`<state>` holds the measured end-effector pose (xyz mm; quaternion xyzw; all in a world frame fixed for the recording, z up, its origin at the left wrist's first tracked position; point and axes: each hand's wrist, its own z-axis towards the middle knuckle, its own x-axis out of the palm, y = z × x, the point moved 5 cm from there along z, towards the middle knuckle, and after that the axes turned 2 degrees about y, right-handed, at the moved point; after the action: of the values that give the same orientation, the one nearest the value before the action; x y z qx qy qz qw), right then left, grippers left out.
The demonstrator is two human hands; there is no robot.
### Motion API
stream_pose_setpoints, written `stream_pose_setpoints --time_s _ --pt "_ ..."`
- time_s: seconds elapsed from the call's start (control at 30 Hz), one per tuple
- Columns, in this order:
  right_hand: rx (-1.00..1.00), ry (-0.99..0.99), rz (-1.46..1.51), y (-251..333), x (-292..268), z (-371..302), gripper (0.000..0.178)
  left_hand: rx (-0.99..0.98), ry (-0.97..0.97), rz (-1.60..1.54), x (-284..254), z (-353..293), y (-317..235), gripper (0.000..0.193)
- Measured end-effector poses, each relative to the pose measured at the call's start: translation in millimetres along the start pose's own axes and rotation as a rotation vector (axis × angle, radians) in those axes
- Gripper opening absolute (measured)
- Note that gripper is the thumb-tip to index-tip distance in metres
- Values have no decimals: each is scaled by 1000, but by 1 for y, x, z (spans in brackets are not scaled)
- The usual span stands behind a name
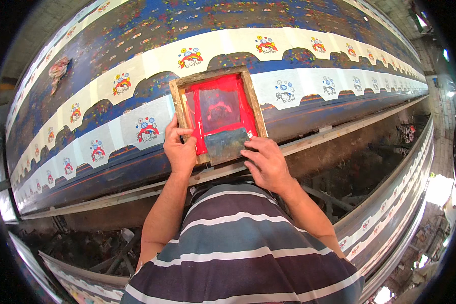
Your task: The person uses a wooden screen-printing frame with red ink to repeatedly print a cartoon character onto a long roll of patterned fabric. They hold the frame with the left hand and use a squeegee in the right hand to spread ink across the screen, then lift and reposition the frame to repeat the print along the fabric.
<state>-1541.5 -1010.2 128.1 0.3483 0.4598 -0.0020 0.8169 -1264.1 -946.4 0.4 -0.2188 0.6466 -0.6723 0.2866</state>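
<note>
the left hand (180, 149) is gripping the lower left corner of the wooden screen frame (177, 99), fingers (177, 133) curled over its rail. the right hand (267, 163) is pressing down on the grey squeegee (225, 143), fingers together and flat. red ink (240, 109) is lying inside the frame, which is resting on the white fabric strip (299, 83) near the table's (111, 167) near edge.

Rough wood, wet red ink, printed cloth

The screen frame (217, 76) is bare, worn wood; its mesh (219, 109) shines glossy red with ink. The squeegee (226, 142) looks dull, smeared grey. The cloth strips (137, 76) are matt cream; the table (86, 50) is paint-speckled blue, rough-looking.
</note>
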Motion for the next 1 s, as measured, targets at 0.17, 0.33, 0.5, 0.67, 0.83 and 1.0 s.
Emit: stream_pose_setpoints --time_s 0.17,0.33,0.5,0.67,0.83,1.0 --pt "-118 167 -101 -11 11 21 38 -1 -3 16 -2 0 -3 25" --pt "-287 192 0 -23 8 41 34 -58 -27 -26 -9 -1 6 23" --pt "-422 217 -30 -29 13 62 28 -97 -11 -80 -12 -4 5 22" --pt "-503 378 -41 -37 13 81 28 -108 -28 -188 -9 -4 13 23" --pt "-346 574 105 -69 8 135 40 -38 -23 -71 -9 -2 18 22" --pt "-270 385 0 -90 16 181 34 6 -7 -99 -4 0 14 19"
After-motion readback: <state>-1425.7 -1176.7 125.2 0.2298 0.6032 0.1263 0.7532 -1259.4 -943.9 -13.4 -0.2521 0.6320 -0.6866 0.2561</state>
